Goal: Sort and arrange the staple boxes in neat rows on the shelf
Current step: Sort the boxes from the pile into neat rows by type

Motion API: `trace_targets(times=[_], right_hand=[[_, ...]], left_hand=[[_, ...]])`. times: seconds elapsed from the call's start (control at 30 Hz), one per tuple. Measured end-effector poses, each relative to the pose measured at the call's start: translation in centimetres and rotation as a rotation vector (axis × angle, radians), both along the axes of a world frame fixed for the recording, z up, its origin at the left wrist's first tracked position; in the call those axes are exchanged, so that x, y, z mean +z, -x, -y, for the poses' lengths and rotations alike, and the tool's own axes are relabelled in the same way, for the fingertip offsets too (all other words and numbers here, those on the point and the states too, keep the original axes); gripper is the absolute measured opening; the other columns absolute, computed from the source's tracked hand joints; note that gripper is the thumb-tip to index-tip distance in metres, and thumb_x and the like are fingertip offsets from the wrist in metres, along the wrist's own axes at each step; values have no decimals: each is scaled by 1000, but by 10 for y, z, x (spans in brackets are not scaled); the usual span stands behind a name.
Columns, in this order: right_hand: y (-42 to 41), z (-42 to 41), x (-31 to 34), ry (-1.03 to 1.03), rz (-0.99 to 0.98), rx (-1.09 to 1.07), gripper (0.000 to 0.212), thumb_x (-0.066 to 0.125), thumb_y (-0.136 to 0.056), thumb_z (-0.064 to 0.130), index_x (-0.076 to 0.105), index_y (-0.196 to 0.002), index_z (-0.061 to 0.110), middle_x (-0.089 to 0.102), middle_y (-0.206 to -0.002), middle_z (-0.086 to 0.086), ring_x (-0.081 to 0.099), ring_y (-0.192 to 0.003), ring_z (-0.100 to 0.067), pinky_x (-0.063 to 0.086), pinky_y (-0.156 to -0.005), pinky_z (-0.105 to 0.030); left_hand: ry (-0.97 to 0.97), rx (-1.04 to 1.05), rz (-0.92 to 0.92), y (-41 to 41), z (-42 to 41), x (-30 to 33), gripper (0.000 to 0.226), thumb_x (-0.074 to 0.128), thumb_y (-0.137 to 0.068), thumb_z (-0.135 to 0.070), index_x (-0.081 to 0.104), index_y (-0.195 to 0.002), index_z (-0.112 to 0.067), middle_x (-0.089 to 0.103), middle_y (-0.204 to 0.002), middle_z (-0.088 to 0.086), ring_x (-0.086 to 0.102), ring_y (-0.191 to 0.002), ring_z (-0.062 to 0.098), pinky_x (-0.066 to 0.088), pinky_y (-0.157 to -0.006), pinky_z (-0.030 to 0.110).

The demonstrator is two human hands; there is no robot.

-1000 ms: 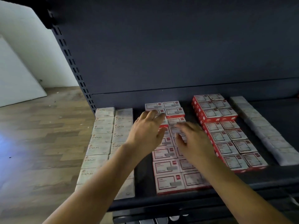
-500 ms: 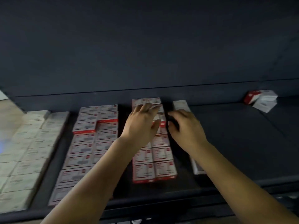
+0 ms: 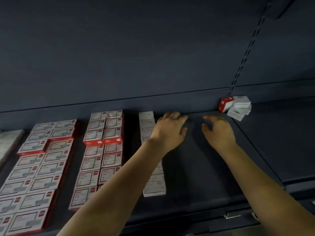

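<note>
Dark metal shelf (image 3: 255,150) under a dim back panel; red-and-white staple boxes (image 3: 102,150) lie in neat double rows well left of the single white row (image 3: 147,126), with a loose pile of boxes (image 3: 235,106) at the back, well right of that row. Left hand (image 3: 168,132) hovers just right of the white row, right hand (image 3: 219,132) further right, both empty, fingers loosely spread over bare shelf. Likely next: fetch the pile, grip boxes squarely, and butt them flush beside the white row.
</note>
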State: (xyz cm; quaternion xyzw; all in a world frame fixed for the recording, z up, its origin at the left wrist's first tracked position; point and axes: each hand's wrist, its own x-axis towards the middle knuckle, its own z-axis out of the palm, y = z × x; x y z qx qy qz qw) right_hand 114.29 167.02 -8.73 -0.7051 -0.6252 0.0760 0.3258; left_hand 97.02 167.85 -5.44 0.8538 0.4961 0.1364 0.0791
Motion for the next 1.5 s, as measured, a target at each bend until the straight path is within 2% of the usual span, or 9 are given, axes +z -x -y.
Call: trace_targets(times=[0.2,0.3,0.5,0.6,0.7,0.93,1.17,1.37,1.5], right_hand=[[-69,-25,-10,74,-40,-193,29,54,-87,8,61,-115,4,58,-117,-20,53,-106,-36,47,-86,-38],[-94,-33,-14,64,-6,-273,38,55,-86,6,53,-123,1,50,-127,-21,46,-114,-40,44,-93,-48],[-114,-50,-19,255,84,-283,56,53,-91,23,32,-138,2,31,-138,-20,37,-120,-39,39,-94,-46],[-117,-54,-21,269,168,-286,49,52,-92,31,41,-129,-1,31,-133,-21,39,-114,-39,41,-90,-45],[-119,-52,-28,214,181,-280,42,55,-91,27,49,-121,-1,34,-127,-21,39,-110,-39,41,-87,-47],[-122,-44,-34,163,155,-242,37,57,-90,21,54,-122,3,41,-131,-21,41,-112,-39,37,-91,-46],[-116,-18,-37,87,-73,-198,30,67,-82,12,61,-110,5,54,-115,-16,50,-107,-35,44,-89,-43],[-76,13,-32,36,-310,-60,58,77,-72,10,51,-123,13,58,-116,-8,53,-109,-24,43,-90,-29],[-44,28,-13,-144,-406,115,62,79,-68,4,51,-122,13,58,-111,2,57,-104,-17,49,-90,-33]], left_hand=[[10,-137,-73,-39,-13,-11,43,43,-97,-27,42,-138,-15,44,-137,5,35,-128,23,29,-107,35],[26,-147,-78,-50,-18,-15,41,43,-96,-26,45,-135,-14,47,-133,5,37,-125,23,31,-105,35],[44,-167,-38,-60,-21,-27,37,45,-96,-24,51,-130,-12,50,-128,4,41,-121,21,34,-100,32],[38,-170,-11,-59,-19,-30,38,46,-96,-22,50,-132,-12,50,-130,5,40,-123,21,32,-101,31],[29,-161,0,-60,-18,-31,39,46,-96,-22,49,-133,-12,48,-132,5,39,-125,21,31,-103,31],[35,-134,17,-65,-13,-28,40,45,-96,-22,47,-135,-14,45,-137,3,36,-128,19,29,-104,30],[52,-153,99,-71,-9,-35,39,49,-95,-22,51,-133,-14,50,-132,2,42,-122,18,34,-101,29],[167,-59,330,-51,5,-46,41,56,-92,-21,51,-132,-17,55,-129,1,51,-117,14,36,-94,17],[223,21,588,-38,13,-32,57,66,-85,-21,43,-137,-24,55,-126,-5,49,-117,4,39,-98,20]])
